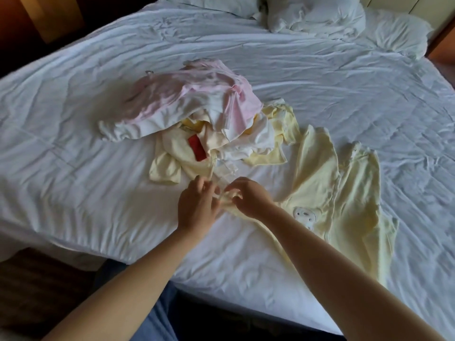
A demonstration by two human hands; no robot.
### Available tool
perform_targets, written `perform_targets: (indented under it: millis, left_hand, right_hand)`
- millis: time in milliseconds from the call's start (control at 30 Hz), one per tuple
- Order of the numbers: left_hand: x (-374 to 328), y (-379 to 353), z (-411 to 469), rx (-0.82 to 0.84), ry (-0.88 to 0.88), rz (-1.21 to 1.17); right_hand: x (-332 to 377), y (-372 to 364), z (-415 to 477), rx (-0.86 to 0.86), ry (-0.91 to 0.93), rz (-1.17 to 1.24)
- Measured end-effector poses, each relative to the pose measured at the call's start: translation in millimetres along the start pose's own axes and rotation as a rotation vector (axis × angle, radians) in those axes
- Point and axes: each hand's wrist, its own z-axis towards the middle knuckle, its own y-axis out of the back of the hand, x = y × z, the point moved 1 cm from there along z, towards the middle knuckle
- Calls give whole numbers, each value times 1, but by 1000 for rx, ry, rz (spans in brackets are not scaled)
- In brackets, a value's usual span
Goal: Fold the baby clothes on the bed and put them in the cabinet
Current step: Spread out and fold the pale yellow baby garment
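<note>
My left grip [197, 207] and right grip [248, 198] both pinch the left tip of the yellow garment [317, 188]. If I pull unevenly, the fold may skew or snag the pile [197, 114] just beyond.

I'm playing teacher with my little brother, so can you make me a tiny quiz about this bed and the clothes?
1. What colour is the cloth on top of the pile? A) pink B) green C) black
2. True or false: the left hand and the right hand both pinch one end of the yellow suit.
3. Fill in: the small tag in the pile is ____.

Key: 1 A; 2 true; 3 red.
</note>
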Motion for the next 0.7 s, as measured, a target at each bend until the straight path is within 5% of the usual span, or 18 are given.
perform_targets:
  millis: [167,467,700]
  left_hand:
    - [1,6,-2,51,-53,120]
    - [-83,19,-7,333,-247,-10]
    - [-193,-4,-17,499,-415,-150]
  right_hand:
    - [-4,7,-13,214,66,-66]
    - [-53,76,-95,20,36,-187]
    - [-134,123,-190,-128,-161,-217]
